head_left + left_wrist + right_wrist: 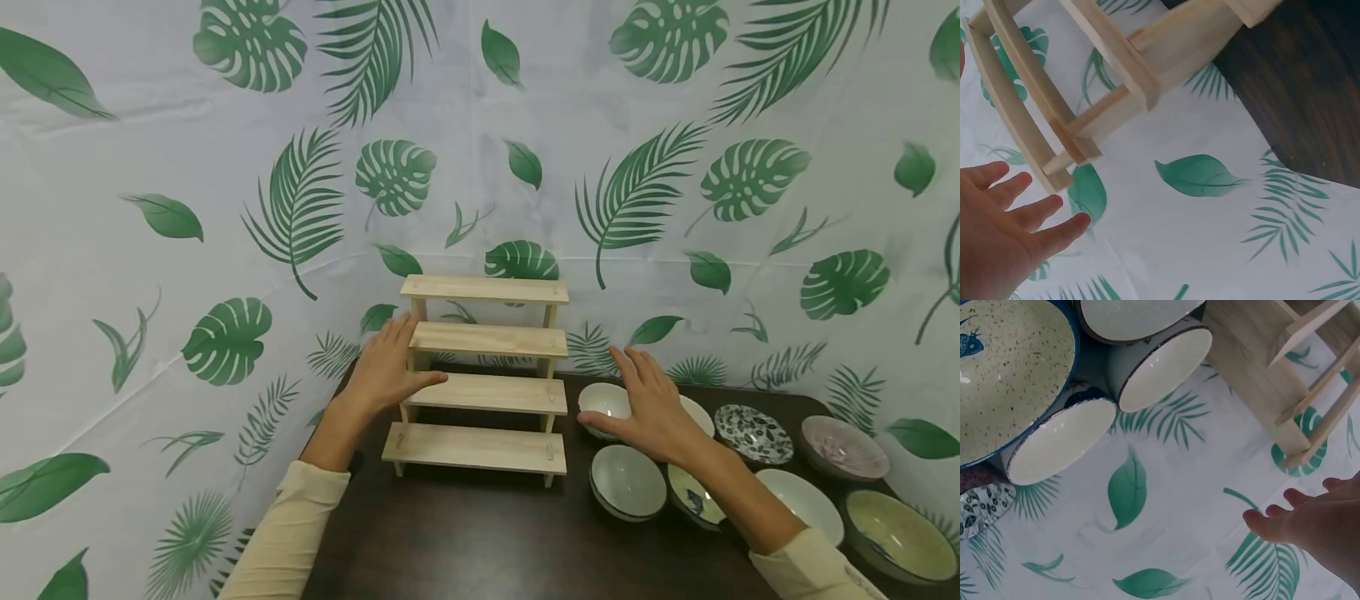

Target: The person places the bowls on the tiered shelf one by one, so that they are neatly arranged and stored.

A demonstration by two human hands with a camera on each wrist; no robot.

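A pale wooden stepped shelf [480, 394] with several bare tiers stands at the back of the dark table. My left hand [386, 367] is raised at its left side, fingers spread, and overlaps the tier ends in the head view. In the left wrist view, the fingers [1063, 231] point toward the shelf [1110, 44] with nothing in them. Over the bowls to the right hovers my right hand [645, 408], its thumb held apart from straight fingers. It partly hides a white bowl [609, 402] behind it. A pale grey bowl [628, 482] sits just below this hand.
Several bowls crowd the table's right side, among them a black-and-white patterned bowl [753, 433], a pinkish bowl [845, 447] and a large yellowish bowl [900, 533]. Right behind the dark table [450, 533] hangs a white leaf-print cloth [540, 225].
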